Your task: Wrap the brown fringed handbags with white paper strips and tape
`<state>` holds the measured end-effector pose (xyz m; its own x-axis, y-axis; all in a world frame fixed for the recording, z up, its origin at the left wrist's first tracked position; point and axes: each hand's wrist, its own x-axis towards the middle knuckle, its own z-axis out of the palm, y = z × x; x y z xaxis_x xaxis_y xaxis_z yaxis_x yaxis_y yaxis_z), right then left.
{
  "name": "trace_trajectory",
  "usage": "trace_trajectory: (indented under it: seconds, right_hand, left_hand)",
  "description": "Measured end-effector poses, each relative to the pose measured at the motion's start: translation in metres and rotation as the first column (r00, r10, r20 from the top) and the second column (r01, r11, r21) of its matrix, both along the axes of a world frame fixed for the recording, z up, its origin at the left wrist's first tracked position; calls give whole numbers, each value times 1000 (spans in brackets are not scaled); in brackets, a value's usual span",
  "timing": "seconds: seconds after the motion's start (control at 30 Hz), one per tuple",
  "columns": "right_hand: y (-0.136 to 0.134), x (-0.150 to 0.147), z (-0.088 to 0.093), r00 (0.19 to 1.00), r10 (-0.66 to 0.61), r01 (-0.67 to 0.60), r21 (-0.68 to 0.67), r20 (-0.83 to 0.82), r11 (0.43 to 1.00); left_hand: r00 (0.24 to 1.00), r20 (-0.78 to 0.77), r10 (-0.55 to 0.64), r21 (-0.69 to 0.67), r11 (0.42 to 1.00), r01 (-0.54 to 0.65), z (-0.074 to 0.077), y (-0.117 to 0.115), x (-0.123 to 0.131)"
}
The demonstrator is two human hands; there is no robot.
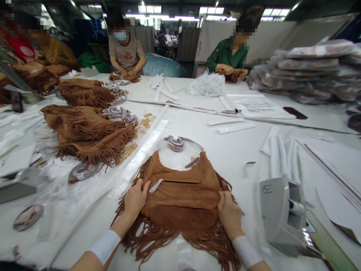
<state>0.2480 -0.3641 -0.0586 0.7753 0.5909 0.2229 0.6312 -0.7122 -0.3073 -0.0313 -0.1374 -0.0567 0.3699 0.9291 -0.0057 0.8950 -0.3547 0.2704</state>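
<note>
A brown suede handbag (180,192) with long fringe lies flat on the white table in front of me. My left hand (137,199) grips its left side, thumb on the front and fingers partly hidden among the fringe. The opposite edge is pinched by my right hand (229,209), its fingertips tucked behind the bag. A zip slit crosses the bag's front, with a white-wrapped pull (156,186) at its left end. Above the opening rests the strap, with a wrapped coil (176,143) on it. White bands circle both my wrists.
More fringed brown bags (90,131) are heaped at the left. A grey tape dispenser (282,214) stands close to my right hand. Plastic-wrapped bags (307,71) are stacked at the back right. Across the table, people handle brown pieces near a pile of white paper (207,83).
</note>
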Motion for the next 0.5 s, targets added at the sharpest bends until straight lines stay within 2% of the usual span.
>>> trace_trajectory:
  seconds: [0.13, 0.23, 0.3, 0.33, 0.4, 0.47, 0.5]
  right_hand:
    - [0, 4, 7, 998, 41, -43, -40, -54, 998]
    - [-8, 11, 26, 988, 112, -119, -57, -109, 991]
    - [-12, 12, 48, 977, 175, -176, -4, -119, 984]
    - [-13, 10, 61, 963, 239, -236, 43, -125, 971]
    - [-13, 2, 87, 875, 455, -439, 123, -167, 890]
    - [-8, -11, 111, 700, 668, -665, 112, -253, 739]
    - [-6, -19, 120, 616, 728, -748, 68, -301, 661]
  left_hand:
    - [998, 33, -55, 26, 998, 55, 16, 4, 3]
    - [968, 182, -172, 64, 985, 163, 42, 9, 7]
    - [891, 347, -293, -20, 947, 320, 65, 7, 11]
    - [841, 415, -348, -98, 901, 422, 77, 3, 14]
    - [751, 479, -455, -265, 740, 618, 98, -9, 19]
    - [679, 452, -579, -366, 573, 733, 112, -23, 24]
    - [652, 412, -636, -387, 526, 757, 116, -31, 26]
